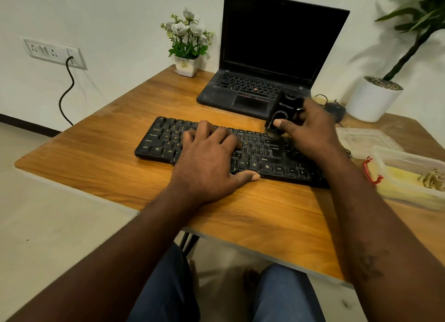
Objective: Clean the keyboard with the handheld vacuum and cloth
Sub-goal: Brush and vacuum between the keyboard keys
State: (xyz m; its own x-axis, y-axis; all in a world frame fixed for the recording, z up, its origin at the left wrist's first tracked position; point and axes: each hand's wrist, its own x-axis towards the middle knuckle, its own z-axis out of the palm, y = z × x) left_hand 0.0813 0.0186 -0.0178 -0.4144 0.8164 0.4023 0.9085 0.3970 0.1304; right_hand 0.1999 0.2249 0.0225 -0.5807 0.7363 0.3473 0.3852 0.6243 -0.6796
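Observation:
A black keyboard (262, 153) with yellow legends lies across the middle of the wooden desk (103, 148). My left hand (209, 158) rests flat on its left half, fingers spread over the keys, thumb along the front edge. My right hand (310, 131) grips a small black handheld vacuum (285, 109) above the keyboard's upper right part, thumb pressed on its front. The vacuum's lower end sits at the top row of keys. A yellow cloth (399, 177) lies in a clear plastic box at the right.
An open black laptop (269, 56) stands behind the keyboard. A white pot of flowers (186, 42) is at the back left, a large white planter (372, 100) at the back right. Clear plastic containers (368, 141) sit at the right edge, a black mouse (334, 111) behind my right hand.

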